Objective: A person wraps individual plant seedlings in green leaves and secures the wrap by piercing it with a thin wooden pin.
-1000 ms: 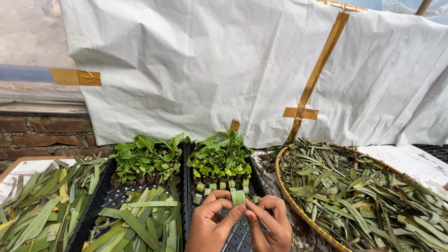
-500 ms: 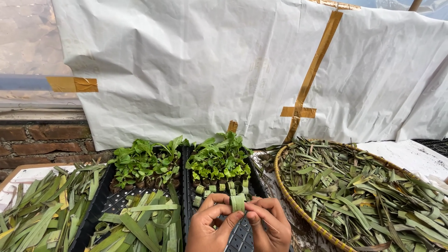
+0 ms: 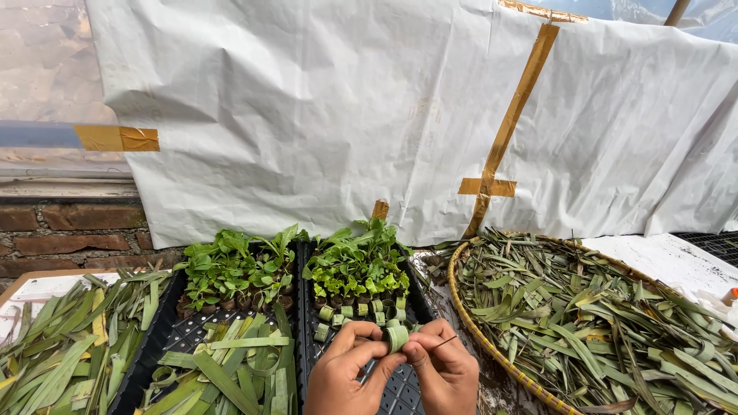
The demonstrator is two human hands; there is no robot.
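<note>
Two hands are pinching a rolled leaf ring (image 3: 397,338) over the right black seedling tray (image 3: 407,392), the left hand (image 3: 346,369) and right hand (image 3: 446,370) pressing its sides, its open axis pointing roughly toward the camera, while several finished rings (image 3: 357,310) are sitting by the seedlings (image 3: 360,269) and many cells are lying unfilled.

Setting: small plant nursery or garden workbench, seemingly semi-outdoor. Evidence: two black seedling trays (image 3: 188,334) side by side, their far rows filled with leafy green seedlings (image 3: 357,265) set in small rolled-leaf pots (image 3: 327,313). Cut green leaf strips (image 3: 54,361) piled at left, more heaped in a round woven basket (image 3: 477,327) at right. Backdrop is a white plastic sheet (image 3: 323,115) patched with brown tape (improvised wall), above a weathered brick ledge (image 3: 73,223).
</note>
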